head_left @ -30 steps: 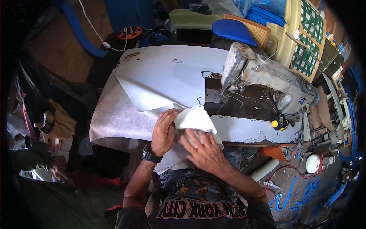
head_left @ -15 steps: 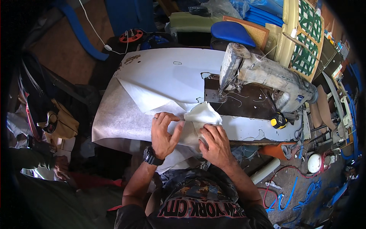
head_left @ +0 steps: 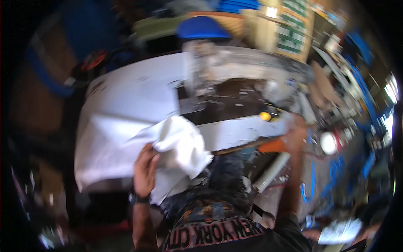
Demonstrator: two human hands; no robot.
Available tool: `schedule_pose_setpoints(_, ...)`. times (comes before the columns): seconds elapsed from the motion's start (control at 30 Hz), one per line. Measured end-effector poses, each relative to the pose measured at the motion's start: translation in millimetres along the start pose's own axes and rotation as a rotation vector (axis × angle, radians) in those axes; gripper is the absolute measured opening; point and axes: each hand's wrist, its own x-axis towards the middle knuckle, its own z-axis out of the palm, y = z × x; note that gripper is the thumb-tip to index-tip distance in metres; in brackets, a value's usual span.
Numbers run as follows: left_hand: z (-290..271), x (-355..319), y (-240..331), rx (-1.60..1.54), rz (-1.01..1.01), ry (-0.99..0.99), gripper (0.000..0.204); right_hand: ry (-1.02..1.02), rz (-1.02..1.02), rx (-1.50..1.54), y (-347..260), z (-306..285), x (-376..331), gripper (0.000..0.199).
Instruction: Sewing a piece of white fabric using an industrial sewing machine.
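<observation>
Broadly, white table [head_left: 134, 84]: crossed by blur; its near left part is covered by a pale sheet.
Pale sheet [head_left: 107, 149]: laid out flat, its near edge hung over the table.
Sewing machine [head_left: 256, 63]: set on the far right.
Bunched white cloth [head_left: 182, 145]: heaped at the table's near edge, centre.
Left hand [head_left: 145, 170]: fingers slightly bent, placed at the cloth's left edge; whether it is pinched cannot be told.
Right hand [head_left: 296, 131]: held well apart, near the table's right end; finger spread cannot be told, being blurred.
Tape measure [head_left: 268, 114]: left of that hand.
</observation>
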Motion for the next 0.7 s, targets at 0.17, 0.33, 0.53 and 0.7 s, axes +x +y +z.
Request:
schedule_pose_setpoints(0.17,-14,17,10,-0.011,0.095,-0.15,0.02,-0.348,0.275,-0.204,100,-5,17,0.035)
schedule_pose_setpoints(0.33,-28,4,-2,-0.048,0.085,-0.126,0.023,-0.241,0.092,-0.291,144,23,9,0.036)
schedule_pose_setpoints(0.53,-24,4,-5,-0.119,0.082,-0.165,0.028,-0.348,0.094,-0.268,183,12,-2,0.033)
schedule_pose_setpoints(0.7,-17,8,-11,-0.214,0.085,-0.168,0.023,-0.418,0.442,0.563,174,-34,-53,0.034)
